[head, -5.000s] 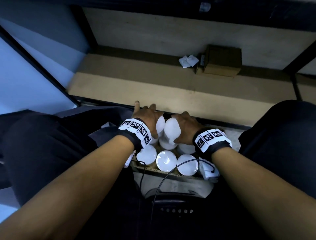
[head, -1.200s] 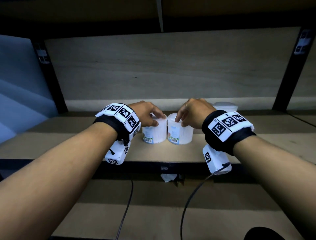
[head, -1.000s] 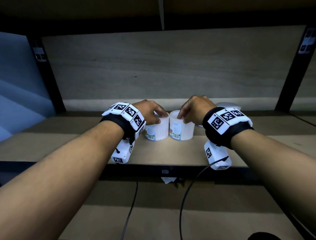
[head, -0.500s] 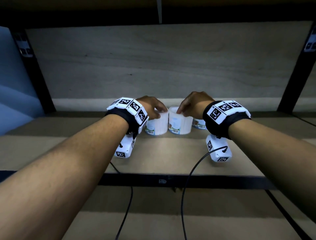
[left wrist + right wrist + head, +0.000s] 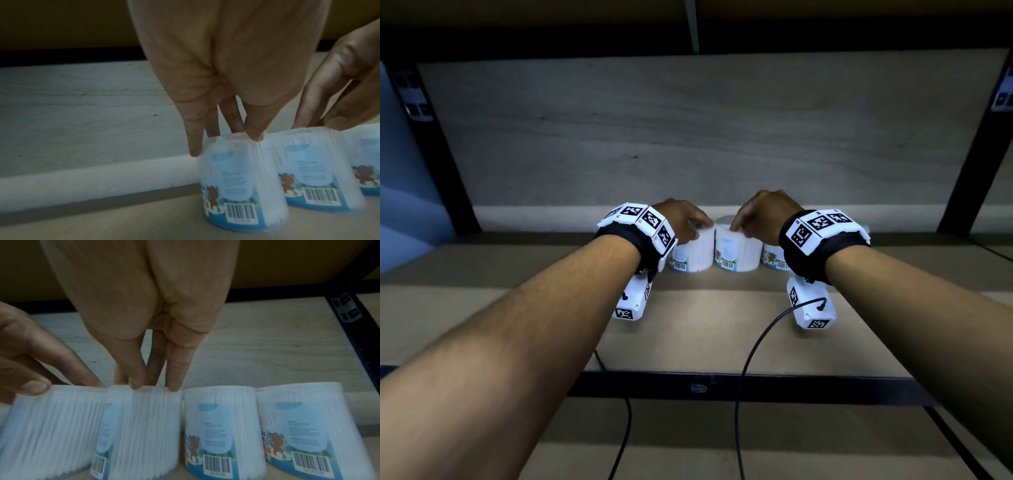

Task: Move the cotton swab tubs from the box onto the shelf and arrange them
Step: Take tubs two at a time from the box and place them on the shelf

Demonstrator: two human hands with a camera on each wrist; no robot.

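Observation:
Two clear cotton swab tubs with blue labels stand side by side at the back of the wooden shelf (image 5: pixel 705 329). My left hand (image 5: pixel 695 228) grips the left tub (image 5: pixel 692 255) by its top rim, thumb and fingers curled over the lid. My right hand (image 5: pixel 743 222) holds the right tub (image 5: pixel 736 251) the same way. In the left wrist view the left hand (image 5: pixel 222 142) pinches the rim of its tub (image 5: pixel 232 186). In the right wrist view the right hand (image 5: pixel 152 387) pinches its tub (image 5: pixel 144 426). Two more tubs (image 5: pixel 222 426) (image 5: pixel 308 423) stand to the right.
The shelf's wooden back panel (image 5: pixel 688 137) rises just behind the tubs. Black uprights (image 5: pixel 448 171) (image 5: pixel 969 171) frame the bay. Another shelf board lies overhead. Cables (image 5: pixel 750 359) hang from my wrists over the front edge to the lower shelf (image 5: pixel 791 445).
Both hands lifted a tub each out of the box, set them on the shelf and slid them back toward the rear panel, next to the tubs on the right.

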